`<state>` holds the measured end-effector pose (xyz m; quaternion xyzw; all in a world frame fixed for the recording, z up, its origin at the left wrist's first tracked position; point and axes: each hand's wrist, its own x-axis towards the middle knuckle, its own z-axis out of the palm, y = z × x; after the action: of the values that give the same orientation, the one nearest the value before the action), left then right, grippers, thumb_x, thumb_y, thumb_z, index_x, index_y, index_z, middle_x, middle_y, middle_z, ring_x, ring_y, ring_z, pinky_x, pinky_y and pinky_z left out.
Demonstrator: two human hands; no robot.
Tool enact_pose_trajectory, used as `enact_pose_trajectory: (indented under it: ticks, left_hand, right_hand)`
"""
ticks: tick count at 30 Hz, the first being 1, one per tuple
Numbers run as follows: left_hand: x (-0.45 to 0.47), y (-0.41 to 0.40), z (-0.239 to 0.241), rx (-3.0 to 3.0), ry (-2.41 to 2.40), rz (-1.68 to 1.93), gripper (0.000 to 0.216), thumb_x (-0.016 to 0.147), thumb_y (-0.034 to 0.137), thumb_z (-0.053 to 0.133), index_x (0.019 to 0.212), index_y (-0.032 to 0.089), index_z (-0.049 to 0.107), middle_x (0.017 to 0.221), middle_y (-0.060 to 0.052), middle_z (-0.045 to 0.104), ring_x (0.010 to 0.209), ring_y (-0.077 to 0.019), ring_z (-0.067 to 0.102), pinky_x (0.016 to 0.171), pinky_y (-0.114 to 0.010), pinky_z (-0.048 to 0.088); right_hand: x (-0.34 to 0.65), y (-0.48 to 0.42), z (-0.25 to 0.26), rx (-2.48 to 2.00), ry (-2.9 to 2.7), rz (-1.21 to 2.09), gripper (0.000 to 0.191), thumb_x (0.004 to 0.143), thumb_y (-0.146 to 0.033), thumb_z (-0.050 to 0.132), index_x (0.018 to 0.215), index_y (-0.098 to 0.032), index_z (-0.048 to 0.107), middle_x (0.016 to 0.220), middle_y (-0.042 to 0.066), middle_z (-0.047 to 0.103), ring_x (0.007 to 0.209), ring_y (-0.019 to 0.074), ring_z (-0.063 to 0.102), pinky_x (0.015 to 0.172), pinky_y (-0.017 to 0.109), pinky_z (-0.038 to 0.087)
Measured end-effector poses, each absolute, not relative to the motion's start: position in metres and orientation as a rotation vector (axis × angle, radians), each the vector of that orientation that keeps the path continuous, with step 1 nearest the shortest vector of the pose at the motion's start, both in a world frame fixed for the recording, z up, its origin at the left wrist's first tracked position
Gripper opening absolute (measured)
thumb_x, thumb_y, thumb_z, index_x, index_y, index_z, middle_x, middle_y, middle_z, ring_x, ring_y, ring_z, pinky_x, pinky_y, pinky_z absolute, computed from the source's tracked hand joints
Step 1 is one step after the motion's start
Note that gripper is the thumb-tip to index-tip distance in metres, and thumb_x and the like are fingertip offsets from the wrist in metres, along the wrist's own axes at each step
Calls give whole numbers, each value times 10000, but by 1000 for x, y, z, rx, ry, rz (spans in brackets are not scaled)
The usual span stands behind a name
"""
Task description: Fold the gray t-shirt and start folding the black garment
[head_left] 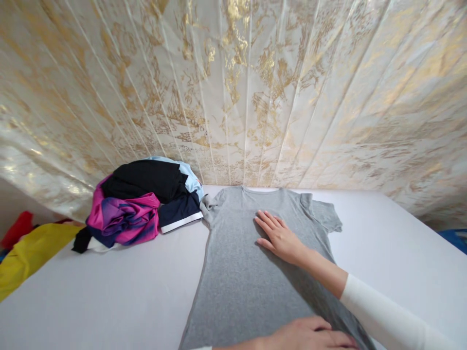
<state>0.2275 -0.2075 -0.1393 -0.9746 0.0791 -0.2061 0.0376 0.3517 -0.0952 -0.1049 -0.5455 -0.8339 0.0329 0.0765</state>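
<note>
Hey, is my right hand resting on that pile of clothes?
No, your right hand lies palm-down on the grey T-shirt, while the pile of clothes sits off to the left.

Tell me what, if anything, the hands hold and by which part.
The right hand lies flat on the grey shirt, holding nothing. Whether the left hand grips it cannot be told; that hand is partly cropped.

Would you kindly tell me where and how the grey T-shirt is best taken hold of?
Probably by the sleeve at the picture's right, pinched from that side: it juts out flat from the grey T-shirt, whereas the other sleeve is bunched beside the clothes pile.
</note>
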Motion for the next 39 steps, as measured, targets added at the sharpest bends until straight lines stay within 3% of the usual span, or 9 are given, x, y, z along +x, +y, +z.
enact_pose_trajectory:
  ticks: [4,8,12,17,21,24,29,33,39]
  left_hand:
    - [166,-188,-106,-3082,72,-461,321,1015,268,330,1244,227,552,1398,23,502,1289,-129,421,968,-238,367]
    - [118,-180,-85,-3282,-293,-233,466,986,407,388,1378,156,416,1471,-88,411,1352,-204,362,1089,-352,287]
    - [111,-180,-86,-3409,-413,-207,452,987,358,400,1408,195,378,1523,-83,317,1404,-206,272,1114,-396,268]
    - [105,-184,-83,-3400,-547,-327,403,974,243,420,1373,187,420,1488,-107,379,1393,-229,295,1107,-440,277]
    - [91,-199,-72,-3505,-599,-471,293,943,206,469,1231,220,527,1369,-74,514,1300,-211,402,1059,-386,328]
    - [90,-212,-70,-3600,-604,-496,181,885,249,595,1061,214,575,1224,-55,575,1160,-207,476,980,-347,364]
    - [104,-224,-77,-3627,-682,-337,317,756,352,768,947,208,559,1097,-19,568,1004,-190,490,899,-323,351]
    - [113,-226,-84,-3623,-757,-334,172,804,248,726,849,207,565,1005,17,565,965,-164,478,866,-295,328]
    - [118,-223,-85,-3621,-771,-359,131,869,267,661,834,202,553,934,36,578,927,-147,476,829,-276,323]
  right_hand:
    - [338,-137,-100,-1330,-2621,207,630,952,-474,403,1502,-216,235,1568,97,183,1444,237,147,1140,468,242]
    - [347,-141,-106,-1336,-2642,219,593,953,-461,409,1487,-237,280,1567,72,202,1442,231,161,1142,450,247]
    - [365,-122,-110,-1674,-2411,93,580,954,-423,419,1464,-161,331,1542,140,257,1427,267,209,1129,493,259]
    - [349,-179,-97,-1512,-2445,226,568,968,-366,395,1487,-176,264,1555,121,235,1440,220,170,1141,459,254]
    - [334,-244,-91,-1401,-2485,433,595,956,-344,426,1497,-200,224,1568,107,204,1448,212,138,1139,449,266]
    - [335,-261,-92,-1400,-2490,498,606,929,-355,482,1476,-193,278,1559,122,232,1445,247,147,1130,479,266]
    - [334,-256,-84,-1425,-2392,533,353,894,-196,515,1247,-203,530,1387,117,492,1279,245,431,1042,441,381]
    - [328,-253,-78,-1410,-2363,572,303,851,-118,558,1137,-220,572,1157,76,595,1040,216,541,901,387,462]
    - [325,-246,-81,-1427,-2344,545,276,855,-109,568,1113,-207,569,1059,67,595,972,212,524,848,360,449]
